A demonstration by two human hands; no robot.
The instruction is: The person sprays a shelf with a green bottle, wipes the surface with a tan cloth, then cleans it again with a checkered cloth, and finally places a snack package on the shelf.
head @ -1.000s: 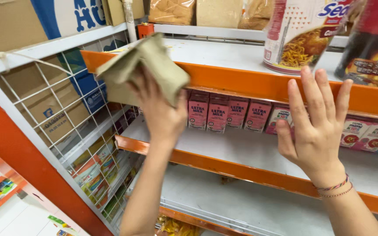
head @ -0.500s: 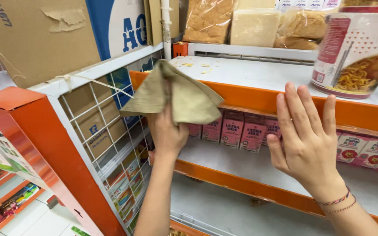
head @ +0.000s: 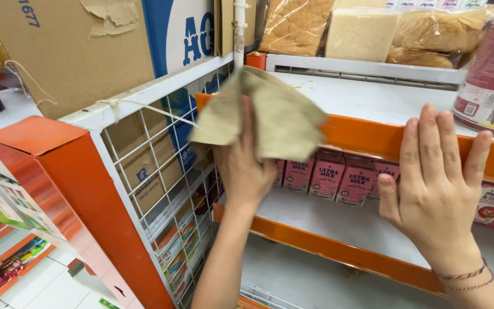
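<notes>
Two bare hands work at an orange-edged metal shelf point(head: 373, 137). Left hand point(head: 244, 166) pinches a soft, crumpled khaki cloth point(head: 270, 114), thumb and fingers closed on its lower fold; cloth drapes over the shelf's front lip, w/ its upper corner on the white top surface. Right hand point(head: 435, 194) is spread flat, fingers apart, palm toward the shelf's orange edge, holding nothing; thin cord bracelets at the wrist. Under the shelf: a row of small pink cartons point(head: 338, 177), boxy, upright. On the shelf, far right: a red-and-white cylindrical canister point(head: 490, 80). Behind the shelf: clear bags of bread point(head: 361, 31). Left of the shelf: white wire grid panel point(head: 167, 177), cardboard boxes point(head: 81, 51) beyond it.
</notes>
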